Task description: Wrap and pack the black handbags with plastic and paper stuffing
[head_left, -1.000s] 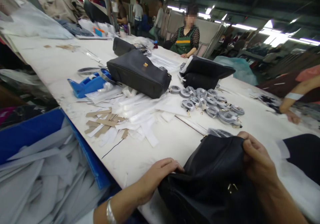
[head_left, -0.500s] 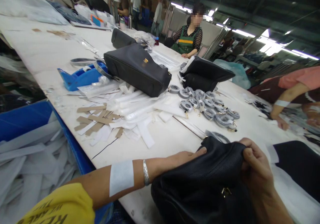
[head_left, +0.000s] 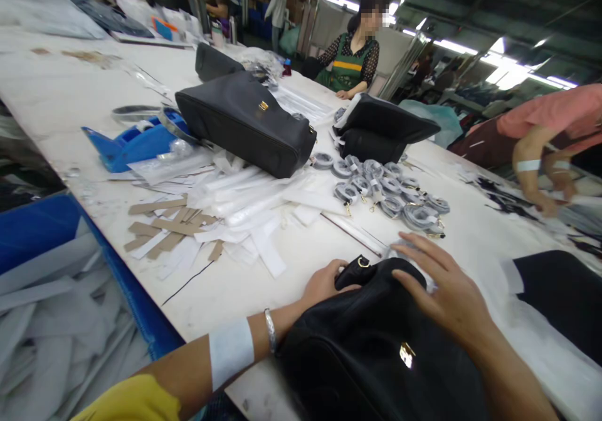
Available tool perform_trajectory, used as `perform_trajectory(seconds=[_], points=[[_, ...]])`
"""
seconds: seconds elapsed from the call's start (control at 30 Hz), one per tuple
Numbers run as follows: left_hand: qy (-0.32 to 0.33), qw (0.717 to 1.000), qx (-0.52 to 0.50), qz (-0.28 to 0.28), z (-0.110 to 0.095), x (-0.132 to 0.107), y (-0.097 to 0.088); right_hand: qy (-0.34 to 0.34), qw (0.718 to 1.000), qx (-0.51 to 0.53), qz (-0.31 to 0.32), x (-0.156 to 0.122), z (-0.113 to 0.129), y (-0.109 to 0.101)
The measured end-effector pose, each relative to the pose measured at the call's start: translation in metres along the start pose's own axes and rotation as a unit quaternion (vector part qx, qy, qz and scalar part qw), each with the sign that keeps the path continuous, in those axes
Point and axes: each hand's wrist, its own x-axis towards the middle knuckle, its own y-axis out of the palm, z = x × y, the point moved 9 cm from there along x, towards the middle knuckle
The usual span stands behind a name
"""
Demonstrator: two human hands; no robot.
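A black leather handbag point(head_left: 367, 352) with a gold emblem lies at the table's near edge, its lower part cut off by the frame. My left hand point(head_left: 327, 283) grips its far corner, thumb on the near side, beside a small gold ring. Over the bag's other top corner is my right hand point(head_left: 442, 289), its thumb and fingers apart and touching or just above the leather. Behind that hand, something grey and clear is partly hidden. A second black handbag point(head_left: 244, 123) lies farther back on the white strips.
Coiled grey straps point(head_left: 376, 182) with gold clips lie mid-table. Brown and white strips point(head_left: 179, 226) and a blue tape dispenser point(head_left: 136, 142) are to the left. A blue bin point(head_left: 42, 220) full of white pieces stands below the edge. Co-workers are across the table and at right.
My right hand has loosened from the bag's corner and spread its fingers. My left hand has shifted to pinch the far corner, and the bag's top has been reshaped.
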Motion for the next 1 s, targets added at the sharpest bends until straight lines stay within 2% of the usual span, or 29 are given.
perform_trajectory(seconds=[0.07, 0.13, 0.17, 0.3, 0.43, 0.53, 0.63, 0.8, 0.93, 1.0], points=[[0.005, 1.000, 0.018, 0.012, 0.002, 0.001, 0.003, -0.119, 0.986, 0.031, 0.110, -0.004, 0.036, 0.031], [0.014, 0.999, 0.040, 0.034, 0.002, 0.003, 0.006, -0.174, 0.961, 0.078, 0.201, -0.012, 0.063, 0.058], [0.019, 0.998, 0.046, 0.044, 0.002, 0.003, 0.007, -0.185, 0.953, 0.094, 0.222, -0.014, 0.072, 0.067], [0.011, 0.996, 0.066, 0.060, 0.004, 0.004, 0.006, -0.233, 0.942, 0.094, 0.222, -0.020, 0.089, 0.080], [0.007, 0.995, 0.068, 0.073, 0.006, 0.005, 0.007, -0.285, 0.928, 0.071, 0.231, -0.027, 0.093, 0.085], [0.026, 0.995, 0.076, 0.067, 0.004, 0.005, 0.006, -0.305, 0.924, 0.094, 0.210, -0.027, 0.096, 0.083], [0.046, 0.994, 0.075, 0.056, 0.001, 0.003, 0.005, -0.301, 0.924, 0.132, 0.194, -0.024, 0.097, 0.081], [0.070, 0.989, 0.120, 0.057, -0.001, 0.000, 0.008, -0.250, 0.935, 0.178, 0.180, -0.020, 0.086, 0.079], [0.162, 0.952, 0.254, 0.052, -0.019, -0.002, 0.013, -0.231, 0.931, 0.215, 0.184, -0.023, 0.078, 0.082], [0.181, 0.938, 0.283, 0.084, -0.023, -0.005, 0.014, -0.240, 0.924, 0.230, 0.189, -0.026, 0.077, 0.082]])
